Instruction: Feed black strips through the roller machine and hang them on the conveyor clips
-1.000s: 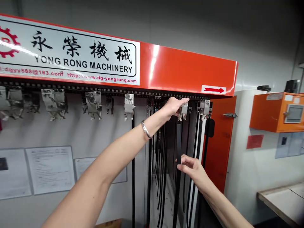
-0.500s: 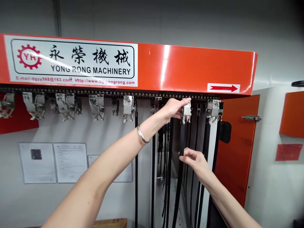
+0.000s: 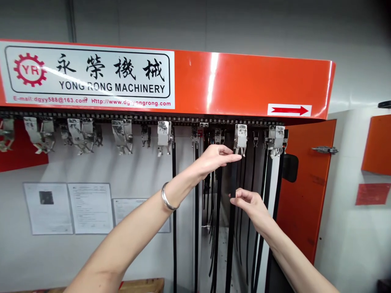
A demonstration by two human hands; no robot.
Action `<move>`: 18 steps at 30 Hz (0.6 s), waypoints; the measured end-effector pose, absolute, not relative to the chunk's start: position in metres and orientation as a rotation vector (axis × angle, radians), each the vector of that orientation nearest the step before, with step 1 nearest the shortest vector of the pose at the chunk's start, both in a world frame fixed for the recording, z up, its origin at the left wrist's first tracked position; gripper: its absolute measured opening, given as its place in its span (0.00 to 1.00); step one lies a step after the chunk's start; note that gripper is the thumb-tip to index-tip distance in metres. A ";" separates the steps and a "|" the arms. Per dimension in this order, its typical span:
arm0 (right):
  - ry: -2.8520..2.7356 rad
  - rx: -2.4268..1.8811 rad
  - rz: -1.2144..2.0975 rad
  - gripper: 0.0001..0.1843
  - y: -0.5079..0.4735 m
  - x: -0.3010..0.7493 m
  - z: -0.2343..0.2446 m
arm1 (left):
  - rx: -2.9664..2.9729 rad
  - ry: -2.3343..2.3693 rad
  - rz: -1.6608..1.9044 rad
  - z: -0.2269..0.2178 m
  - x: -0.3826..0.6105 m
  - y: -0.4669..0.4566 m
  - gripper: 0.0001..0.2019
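1. We are raising our left hand [image 3: 214,158] with its fingers nearly straight and loosely together, holding nothing. Its fingertips [image 3: 235,158] are just below a metal clip [image 3: 240,136] and just beside the top of a black strap [image 3: 233,195].
2. We are curling our right hand [image 3: 249,205] into a narrow pinch shape, with its fingertips [image 3: 236,198] at the edge of that strap. We cannot tell whether they are gripping it.
3. The black strap is hanging upright among other dark straps, left of a white strap [image 3: 274,195].
4. We are wearing a metal bangle [image 3: 168,196] on our left wrist.
5. Above our hands, a glossy orange housing [image 3: 253,83] is catching a bright streak of light. It carries a white maker's sign [image 3: 88,75] and a red arrow label [image 3: 289,110].
6. Below it, a row of metal clips is hanging from a chain [image 3: 137,118], and printed papers [image 3: 90,208] are lying flat against a pale panel.
7. To the right, an orange door [image 3: 305,191] with a metal latch [image 3: 325,149] is standing open beside a pale wall [image 3: 345,228], which is carrying a red sheet [image 3: 372,194].
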State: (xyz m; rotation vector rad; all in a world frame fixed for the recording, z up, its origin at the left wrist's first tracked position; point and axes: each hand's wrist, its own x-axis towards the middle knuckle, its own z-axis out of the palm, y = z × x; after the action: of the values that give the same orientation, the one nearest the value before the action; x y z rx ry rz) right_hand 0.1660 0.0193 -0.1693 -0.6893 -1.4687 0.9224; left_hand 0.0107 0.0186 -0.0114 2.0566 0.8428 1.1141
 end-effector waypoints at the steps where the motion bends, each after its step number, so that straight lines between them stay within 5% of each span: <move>1: -1.468 -0.690 0.924 0.14 0.020 0.166 -0.170 | 2.055 0.827 1.132 -0.014 0.011 0.021 0.20; 16: -1.461 -0.768 0.931 0.15 0.016 0.167 -0.172 | 2.083 0.694 1.435 -0.036 0.026 0.037 0.15; 18: -1.487 -0.808 0.848 0.24 0.002 0.170 -0.182 | 2.023 0.694 1.512 -0.048 0.020 0.027 0.19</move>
State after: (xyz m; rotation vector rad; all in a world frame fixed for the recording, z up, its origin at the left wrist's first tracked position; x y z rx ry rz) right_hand 0.1700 0.0019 -0.1823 -0.8081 -1.4872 0.8476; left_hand 0.0198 0.0267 -0.0485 2.0233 0.6938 1.5119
